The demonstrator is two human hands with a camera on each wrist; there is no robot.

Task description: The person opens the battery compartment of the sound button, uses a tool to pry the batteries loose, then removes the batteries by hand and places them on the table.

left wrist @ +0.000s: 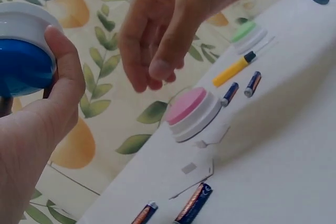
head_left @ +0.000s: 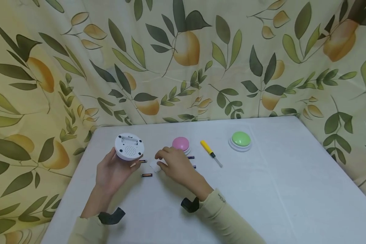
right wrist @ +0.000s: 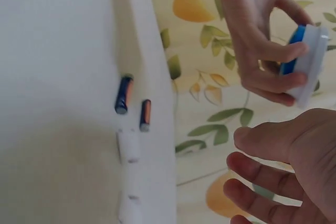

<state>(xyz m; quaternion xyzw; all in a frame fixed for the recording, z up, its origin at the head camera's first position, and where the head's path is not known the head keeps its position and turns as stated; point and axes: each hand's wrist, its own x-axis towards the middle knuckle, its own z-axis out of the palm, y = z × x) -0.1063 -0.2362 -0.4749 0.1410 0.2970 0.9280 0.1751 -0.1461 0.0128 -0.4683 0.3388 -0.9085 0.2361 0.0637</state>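
My left hand [head_left: 111,171] grips a round push-button device [head_left: 129,146] with a white base and a blue dome [left wrist: 26,66]. Its underside faces up in the head view, showing an uncovered battery slot, small dark feet and speaker holes. My right hand [head_left: 177,164] hovers with loosely bent fingers and holds nothing; its fingers [right wrist: 262,174] hang apart in the right wrist view. Below it lie two small white battery covers, one nearer the batteries [left wrist: 197,177], the other beside the pink button [left wrist: 187,107]. AA-looking batteries [head_left: 147,175] lie by the left hand.
Two more batteries [left wrist: 252,84] lie right of the pink button. Further right are a yellow-handled screwdriver [head_left: 208,148] and a green button [head_left: 241,139] on a white base. A leaf-and-fruit patterned curtain [head_left: 183,84] hangs behind the white table [head_left: 262,203].
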